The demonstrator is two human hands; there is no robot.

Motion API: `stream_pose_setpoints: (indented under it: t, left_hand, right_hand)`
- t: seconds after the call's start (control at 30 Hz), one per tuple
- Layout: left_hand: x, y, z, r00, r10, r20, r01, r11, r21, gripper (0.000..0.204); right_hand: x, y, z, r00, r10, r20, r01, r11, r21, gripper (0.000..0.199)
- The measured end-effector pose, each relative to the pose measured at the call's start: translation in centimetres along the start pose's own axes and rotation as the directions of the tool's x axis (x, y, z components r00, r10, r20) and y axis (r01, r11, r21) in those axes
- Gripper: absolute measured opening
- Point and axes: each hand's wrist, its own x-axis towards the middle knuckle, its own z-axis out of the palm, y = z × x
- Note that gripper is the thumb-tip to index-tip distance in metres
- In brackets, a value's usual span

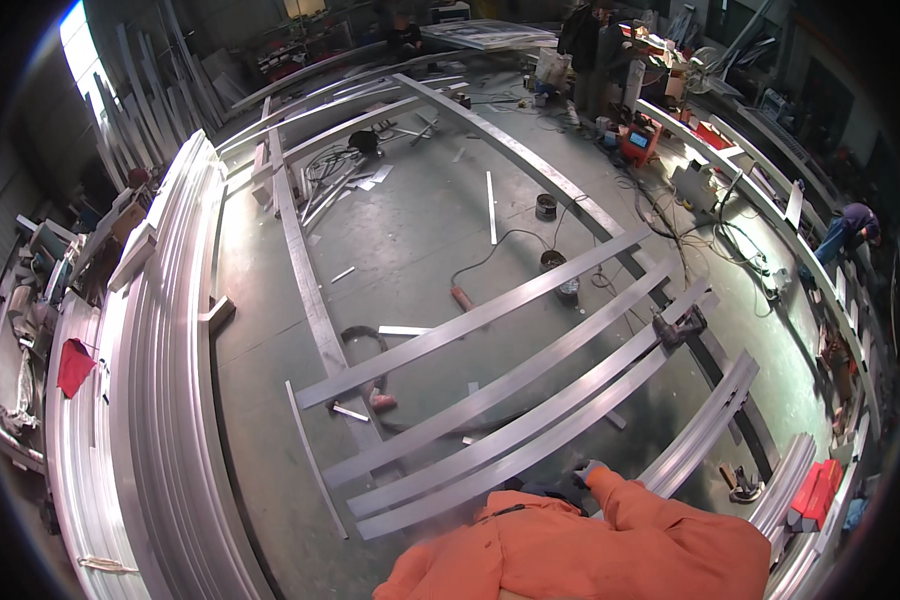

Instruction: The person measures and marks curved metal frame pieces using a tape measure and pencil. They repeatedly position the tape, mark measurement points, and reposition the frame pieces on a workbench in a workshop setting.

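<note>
My right hand (587, 470), in a dark grey glove, is close to my body at the end of an orange sleeve. It is near the closest of several long silver metal profiles (510, 455), apart from it as far as I can see. Its fingers are too small and shaded to read, and I cannot tell whether it holds anything. My left hand is hidden. The profiles lie side by side across two long beams (305, 250). Toward their right end a dark power drill (678, 326) rests on them.
Long profiles are stacked (170, 400) at the left; a shorter bundle (705, 425) lies at the right. A corded red tool (461, 298) and cans (546, 207) stand or lie on the floor. Cables (660, 215) trail near a red machine (638, 143). A person (850, 230) bends over far right.
</note>
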Motion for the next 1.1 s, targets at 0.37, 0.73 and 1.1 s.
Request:
stream_pose_setpoints:
  t: [0.37,0.73,1.1]
  left_hand:
    - [-10.2,5.9,7.4,0.970,-0.243,0.000,0.243,0.970,-0.017,0.058]
    - [-6.9,11.9,5.1,0.934,0.191,-0.302,-0.339,0.745,-0.575,0.062]
    - [-4.7,18.2,7.9,0.772,0.512,-0.377,-0.621,0.477,-0.623,0.074]
  right_hand:
    - [4.7,-1.8,-0.5,0.974,-0.043,0.225,0.011,0.990,0.139,0.032]
    - [-3.8,-17.3,0.1,0.656,-0.631,0.415,0.684,0.729,0.028,0.038]
    - [-6.8,-19.7,8.7,0.079,-0.569,0.819,0.960,0.265,0.091,0.074]
